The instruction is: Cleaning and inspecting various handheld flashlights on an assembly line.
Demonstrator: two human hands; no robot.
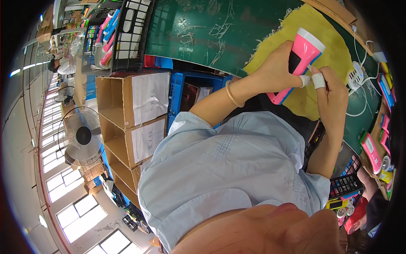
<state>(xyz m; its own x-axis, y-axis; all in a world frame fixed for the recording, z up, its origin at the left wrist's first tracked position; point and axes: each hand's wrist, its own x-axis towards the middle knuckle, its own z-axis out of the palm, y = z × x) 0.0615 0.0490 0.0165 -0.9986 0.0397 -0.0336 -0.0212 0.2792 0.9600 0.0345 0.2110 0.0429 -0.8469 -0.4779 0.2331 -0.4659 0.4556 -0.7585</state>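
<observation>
Holds the pink torch-shaped device (308,55) in the left hand (275,68), over the yellow cloth (338,46), with fingers wrapped around the body from the cloth's left side and a white-wrapped thumb along the near side. Slants the long axis across the cloth: flared white end toward the far side, beyond the grip, and narrow pink tail back past the palm toward the near left edge. Poises the right hand (332,91) over the cloth's right part, fingers bent, tips beside the device's right edge; cannot tell contact from a slight gap, nor a pinch from empty fingers. Has the left hand nearer, right around the device. Shows a white multi-port charger (355,77) at the cloth's right edge.
</observation>
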